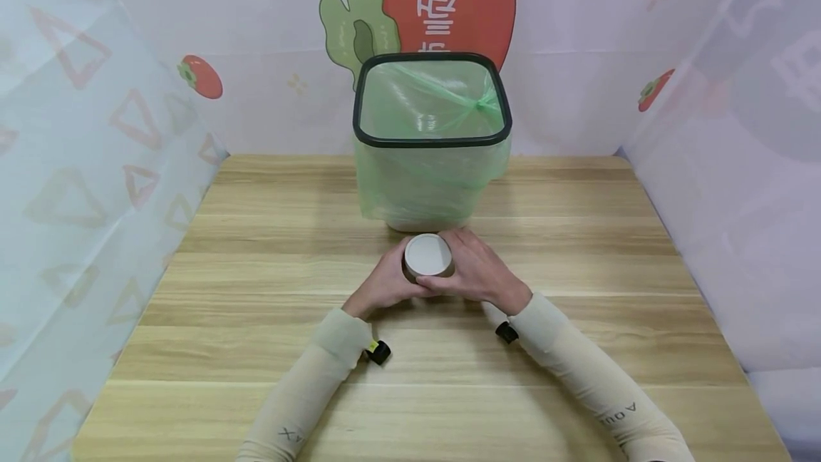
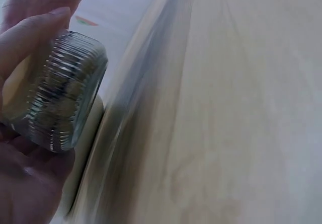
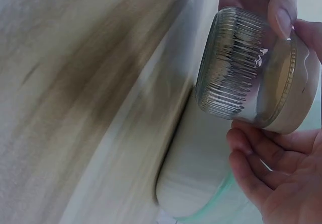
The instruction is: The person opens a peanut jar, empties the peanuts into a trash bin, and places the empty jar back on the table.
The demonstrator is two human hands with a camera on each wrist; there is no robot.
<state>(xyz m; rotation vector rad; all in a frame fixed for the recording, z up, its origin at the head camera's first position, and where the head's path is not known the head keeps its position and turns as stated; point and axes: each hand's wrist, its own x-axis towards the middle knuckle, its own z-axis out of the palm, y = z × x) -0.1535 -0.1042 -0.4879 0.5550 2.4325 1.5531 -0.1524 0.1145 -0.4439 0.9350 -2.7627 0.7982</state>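
Observation:
Both hands are at a small clear glass jar (image 3: 234,65) with vertical ribs on its lower part and a pale lid (image 1: 427,254) facing up. My left hand (image 1: 389,278) holds the jar from the left. From the right, my right hand (image 1: 477,267) grips it near the lid, its thumb across the lid's front edge. In the left wrist view the jar (image 2: 68,93) shows its ribbed side between the fingers, above the table surface. The jar is just in front of the bin (image 1: 426,225).
The pale bin stands at the back middle of the wooden table (image 1: 269,348). A green plastic bag (image 1: 423,180) lines it, folded over outside under a black rim (image 1: 432,142) and knotted at the right. Printed cloth walls (image 1: 276,102) enclose the back and sides.

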